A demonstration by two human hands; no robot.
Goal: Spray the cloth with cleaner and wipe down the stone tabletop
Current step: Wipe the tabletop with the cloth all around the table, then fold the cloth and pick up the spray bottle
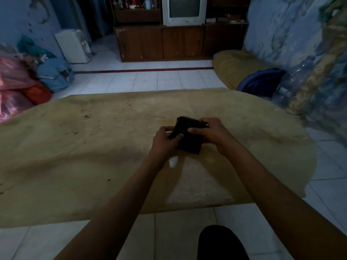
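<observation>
Head view: I hold the dark folded cloth (188, 138) just above the middle of the tan, mottled stone tabletop (93, 147). My left hand (165, 140) pinches its near-left edge; my right hand (211, 131) pinches the far-right edge. The soft, roughly rectangular cloth lies between them; I see no cleaner bottle.

Both bare forearms are reaching forward from the lower edge of the view, converging toward the middle. The left hand (165, 140) is curling its fingers, thumb pointing right and pinching the near left edge of a dark folded cloth (188, 136). The right hand (211, 131) is gripping the cloth's right side, thumb lying across the top, fingers wrapping over the far edge. The hands are sitting close together, wrists roughly level.
</observation>
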